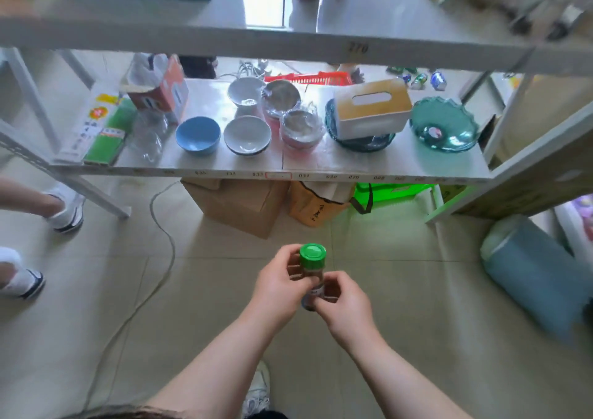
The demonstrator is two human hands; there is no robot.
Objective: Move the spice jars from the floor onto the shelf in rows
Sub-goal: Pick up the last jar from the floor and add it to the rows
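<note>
While both hands held the spice jar (pixel 310 274) clear of the floor (pixel 128 290), its long axis ran roughly upright, with the green cap (pixel 313 253) tipped toward 12 o'clock. The left hand (pixel 282 287) was closed around the upper body from 9 o'clock; the right hand (pixel 345 303) pinched the lower body from 4 o'clock. Both hands were equally near, so either could carry it. The shelf (pixel 288 162) lay at 12 o'clock, well apart from the jar, its middle level crowded with bowls (pixel 197 134) and a tissue box (pixel 372 107). Free room appeared limited; the upper level (pixel 353 17) showed more bare surface. No other jars were visible on the floor.
</note>
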